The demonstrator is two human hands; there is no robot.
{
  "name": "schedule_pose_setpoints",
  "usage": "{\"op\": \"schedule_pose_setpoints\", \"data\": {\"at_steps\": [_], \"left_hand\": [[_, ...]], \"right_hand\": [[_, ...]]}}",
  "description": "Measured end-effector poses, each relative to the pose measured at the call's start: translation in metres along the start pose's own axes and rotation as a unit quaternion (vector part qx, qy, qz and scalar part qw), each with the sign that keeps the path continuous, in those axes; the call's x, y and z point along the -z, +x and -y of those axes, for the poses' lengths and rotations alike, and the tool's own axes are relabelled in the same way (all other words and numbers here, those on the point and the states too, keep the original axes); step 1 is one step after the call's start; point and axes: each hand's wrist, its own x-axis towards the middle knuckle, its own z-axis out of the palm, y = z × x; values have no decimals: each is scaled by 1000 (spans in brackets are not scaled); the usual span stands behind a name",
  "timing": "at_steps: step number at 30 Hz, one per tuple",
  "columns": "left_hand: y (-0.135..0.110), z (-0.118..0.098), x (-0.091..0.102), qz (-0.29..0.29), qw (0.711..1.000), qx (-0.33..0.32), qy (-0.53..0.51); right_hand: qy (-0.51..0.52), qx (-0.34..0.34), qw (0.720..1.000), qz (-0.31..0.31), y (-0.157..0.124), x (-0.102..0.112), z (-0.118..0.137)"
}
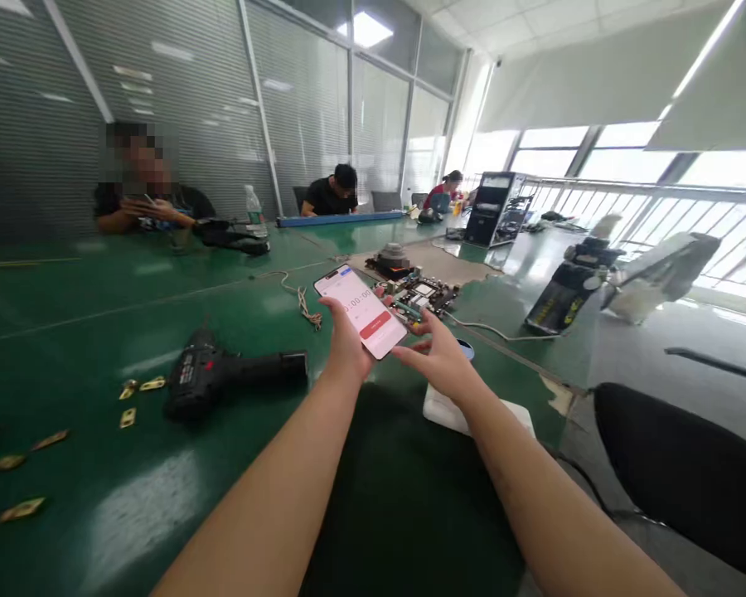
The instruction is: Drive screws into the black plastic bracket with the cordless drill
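Observation:
My left hand (pixel 346 344) grips a smartphone (pixel 361 311) from its left side, the thumb along the edge and the screen facing up at me. A timer-like row of digits and a red button show on its bright screen. My right hand (pixel 436 356) is at the phone's lower right corner, fingers apart and thumb close to the edge; whether it touches I cannot tell. Past the phone lies a circuit board (pixel 423 292) with a round-topped part (pixel 393 259) behind it. A black cordless drill (pixel 224 373) lies on its side to the left.
Small brass-coloured plates (pixel 128 417) lie left of the drill on the green table (pixel 236 307). A white object (pixel 448 410) sits under my right forearm. Beyond are a coiled cord (pixel 307 308), a bottle (pixel 254 207), a computer case (pixel 494 209) and several people. A black chair (pixel 684 464) stands at right.

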Motion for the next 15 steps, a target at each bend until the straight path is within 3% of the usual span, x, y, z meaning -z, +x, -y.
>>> {"op": "schedule_pose_setpoints", "data": {"at_steps": [3,9,12,15], "left_hand": [[-5,-1,3,2,1000,5,21],[-13,-3,17,81,988,26,130],[-18,-33,26,78,974,47,206],[-35,-90,35,21,945,40,324]], "right_hand": [[-21,35,999,-5,-2,2,21],[-89,60,993,57,1,-9,41],[-149,17,986,74,6,-17,32],[-208,-34,973,95,14,-26,20]]}}
